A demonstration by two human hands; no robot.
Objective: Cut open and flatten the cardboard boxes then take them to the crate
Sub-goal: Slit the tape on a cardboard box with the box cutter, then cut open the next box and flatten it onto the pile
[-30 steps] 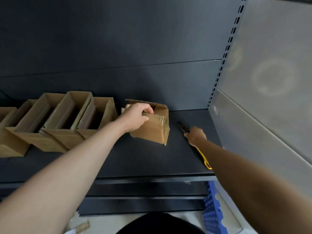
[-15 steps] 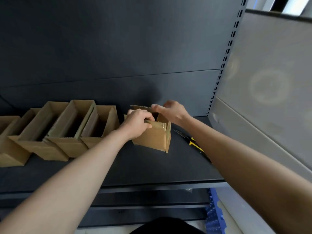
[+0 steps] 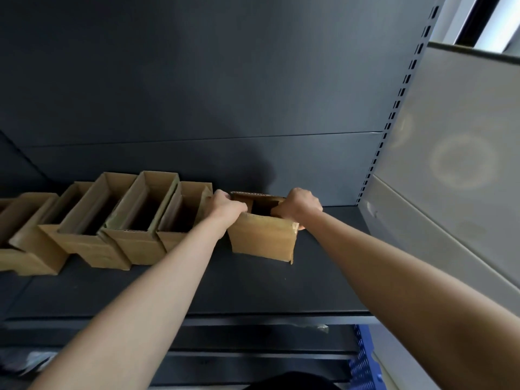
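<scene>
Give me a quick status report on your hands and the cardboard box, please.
Left hand and right hand both gripping top edges of small brown cardboard box. Box upright on dark shelf, not flattened. Row of open cardboard boxes close on left.

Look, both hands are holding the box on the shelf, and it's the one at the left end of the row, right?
Not quite. Both hands, left and right, do hold the box on the shelf, but it is at the right end of the row, as the head view shows. The other boxes line up to its left.
</scene>
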